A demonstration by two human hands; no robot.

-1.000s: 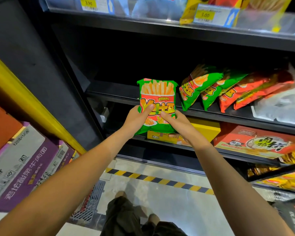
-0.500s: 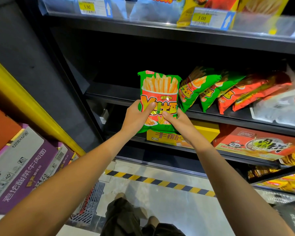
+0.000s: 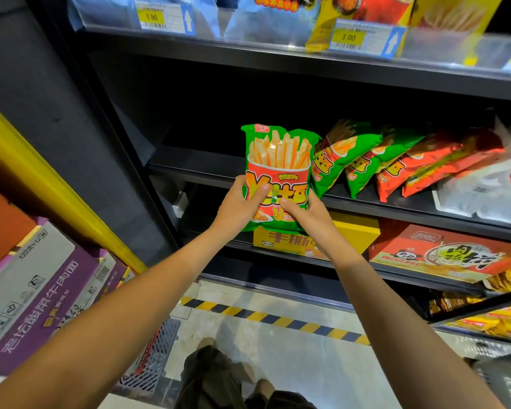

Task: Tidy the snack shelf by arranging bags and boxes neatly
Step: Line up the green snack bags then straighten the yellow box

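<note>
A green bag of fries snacks (image 3: pixel 279 160) stands upright in front of the middle shelf (image 3: pixel 195 169), held by its lower half. My left hand (image 3: pixel 239 205) grips its lower left side, thumb across the front. My right hand (image 3: pixel 306 214) grips its lower right corner. To its right, two more green bags (image 3: pixel 341 154) lean to the left on the shelf, followed by red bags (image 3: pixel 419 169) lying slanted. The shelf's left part, behind and left of the held bag, is dark and bare.
A yellow box (image 3: pixel 351 231) and a red box (image 3: pixel 443 252) sit on the shelf below. Price tags (image 3: pixel 362 38) line the upper shelf edge. Stacked cartons (image 3: pixel 39 290) stand at the left. A striped floor line (image 3: pixel 278 317) runs below, near my feet.
Both hands have lifted the green bag upward and a little toward the shelf; it now stands higher against the shelf opening. The grip is unchanged.
</note>
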